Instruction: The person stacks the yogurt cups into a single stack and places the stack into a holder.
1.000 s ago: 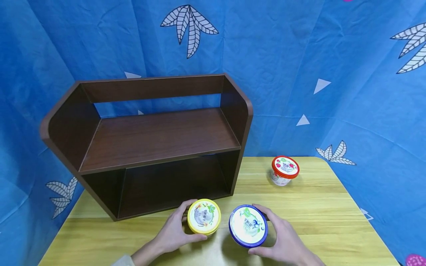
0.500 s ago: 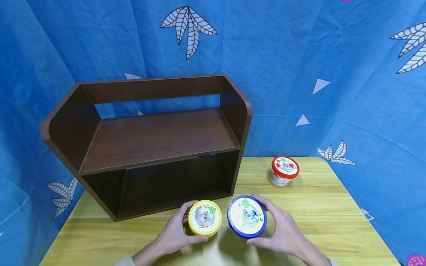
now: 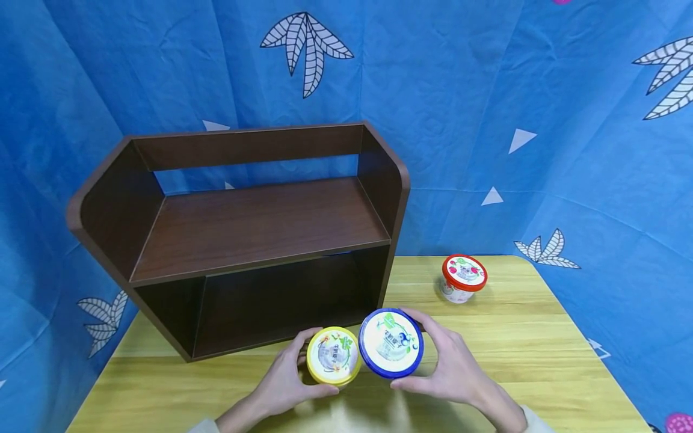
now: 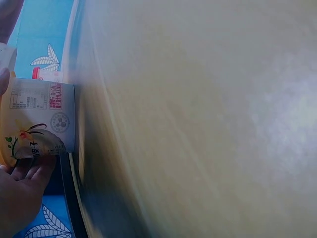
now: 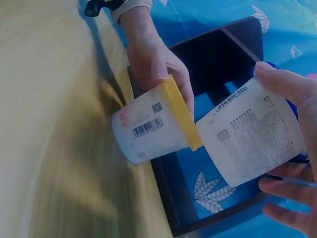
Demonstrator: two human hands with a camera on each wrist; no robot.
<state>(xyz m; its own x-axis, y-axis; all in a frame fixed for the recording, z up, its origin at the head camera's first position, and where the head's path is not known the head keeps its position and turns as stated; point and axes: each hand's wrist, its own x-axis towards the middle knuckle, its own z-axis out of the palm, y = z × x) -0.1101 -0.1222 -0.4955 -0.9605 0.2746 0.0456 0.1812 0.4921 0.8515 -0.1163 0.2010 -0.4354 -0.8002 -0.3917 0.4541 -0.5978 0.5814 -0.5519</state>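
In the head view my left hand (image 3: 284, 380) grips a white tub with a yellow lid (image 3: 332, 356) between thumb and fingers, low over the table. Its printed side (image 4: 42, 111) faces the left wrist camera. Beside it, to the right, my right hand (image 3: 453, 364) holds a larger tub with a blue lid (image 3: 391, 344) by its rim. The right wrist view has the blue-lidded tub's white side (image 5: 250, 136) raised higher than the yellow-lidded tub (image 5: 153, 124), its lower edge right at the yellow lid.
A dark brown two-level shelf (image 3: 265, 225) stands at the back left of the wooden table (image 3: 503, 349). Another tub, with a red lid (image 3: 464, 274), sits at the back right. Blue patterned cloth (image 3: 433, 90) hangs behind.
My right hand has raised the blue-lidded tub and moved it left, close to the yellow-lidded one. My left hand and its tub have hardly moved.
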